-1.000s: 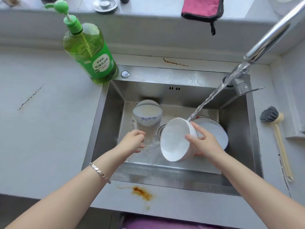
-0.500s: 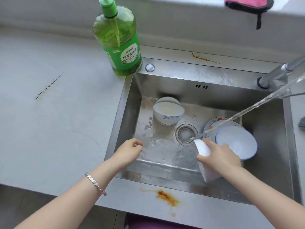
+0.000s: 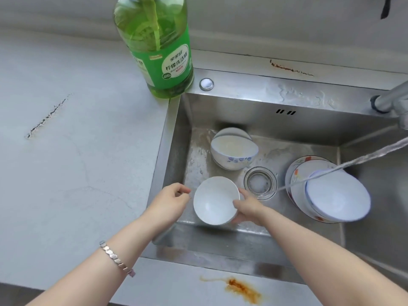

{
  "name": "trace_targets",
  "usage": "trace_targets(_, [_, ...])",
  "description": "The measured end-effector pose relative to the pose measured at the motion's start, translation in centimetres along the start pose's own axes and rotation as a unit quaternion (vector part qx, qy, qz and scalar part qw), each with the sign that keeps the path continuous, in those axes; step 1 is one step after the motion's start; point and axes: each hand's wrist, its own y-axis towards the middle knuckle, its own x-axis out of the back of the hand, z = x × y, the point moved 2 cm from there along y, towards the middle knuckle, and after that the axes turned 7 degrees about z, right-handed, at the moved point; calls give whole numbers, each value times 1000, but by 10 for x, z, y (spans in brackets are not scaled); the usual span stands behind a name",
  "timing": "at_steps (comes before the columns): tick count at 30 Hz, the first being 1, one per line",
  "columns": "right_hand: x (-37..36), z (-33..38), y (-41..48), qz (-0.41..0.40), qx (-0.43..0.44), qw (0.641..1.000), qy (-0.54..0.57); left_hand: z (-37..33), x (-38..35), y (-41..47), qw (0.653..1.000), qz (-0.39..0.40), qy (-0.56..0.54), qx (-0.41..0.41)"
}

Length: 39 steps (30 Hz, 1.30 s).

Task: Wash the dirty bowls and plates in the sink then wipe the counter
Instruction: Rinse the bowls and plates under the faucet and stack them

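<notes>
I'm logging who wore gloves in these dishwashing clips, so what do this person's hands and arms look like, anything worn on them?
No gloves, and no sleeves in view. At the wrist of the left hand sits a silver-coloured bracelet of small hexagonal links with a small purple piece at one end. The right hand shows no ring, watch or band.

Green detergent bottle [image 3: 154,47] upright, well beyond left hand [image 3: 170,203]. Tap [image 3: 390,98] far right of right hand [image 3: 249,208], water stream [image 3: 353,162] running.
</notes>
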Motion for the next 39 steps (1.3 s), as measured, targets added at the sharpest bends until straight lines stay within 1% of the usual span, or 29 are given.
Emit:
trace_targets(4, [-5, -13, 15, 10, 3, 1000, 26, 0, -1, 4, 1000, 20, -20, -3])
trace_targets(6, [-5, -15, 20, 7, 6, 1000, -4, 1, -3, 4, 999, 34, -25, 2])
trace_targets(8, [-1, -8, 19, -32, 22, 998, -53, 3, -4, 4, 999, 44, -29, 12])
trace_targets(9, [3, 0, 16, -58, 45, 996, -45, 3, -4, 5, 998, 46, -29, 14])
trace_targets(10, [7, 11, 11, -79, 72, 994, -2, 2, -5, 5, 998, 48, -29, 16])
trace_targets(12, [17, 37, -1, -89, 118, 981, 126, -1, -6, 5, 998, 49, -32, 16])
trace_targets(13, [24, 50, -7, -90, 122, 973, 173, -3, -6, 4, 998, 50, -34, 16])
trace_targets(14, [30, 62, -12, -91, 107, 969, 201, -5, -7, 3, 998, 51, -37, 15])
trace_targets(15, [34, 71, -14, -88, 77, 969, 216, -7, -8, 2, 998, 52, -42, 13])
trace_targets(17, [35, 83, -17, -54, 11, 974, 219, -10, -9, -2, 997, 51, -49, 11])
trace_targets(19, [30, 84, -14, -28, -16, 972, 233, -11, -10, -4, 998, 43, -53, 15])
trace_targets(22, [28, 78, -3, -44, -3, 962, 268, -11, -15, -10, 998, 34, -49, 29])
trace_targets(25, [27, 85, -3, -7, 18, 936, 353, -13, -23, -15, 997, 34, -60, 38])
trace_targets(26, [28, 90, -3, 4, 19, 934, 357, -15, -25, -16, 997, 34, -63, 39])
trace_targets(27, [29, 93, -1, 2, 13, 941, 338, -16, -28, -15, 997, 32, -67, 38])
trace_targets(29, [29, 98, 3, -25, 1, 953, 303, -21, -31, -16, 996, 28, -76, 37])
trace_targets(31, [28, 97, 11, -48, 4, 950, 308, -26, -32, -16, 995, 21, -88, 38])
trace_targets(34, [28, 90, 14, -85, 27, 938, 335, -33, -33, -17, 994, 10, -97, 38])
trace_targets(36, [32, 83, 6, -117, 43, 934, 333, -37, -34, -17, 995, 10, -95, 40])
trace_targets(37, [33, 79, -2, -123, 55, 937, 321, -40, -36, -16, 994, 12, -96, 41])
trace_targets(39, [34, 74, -21, -101, 86, 942, 310, -46, -40, -16, 993, 8, -108, 43])
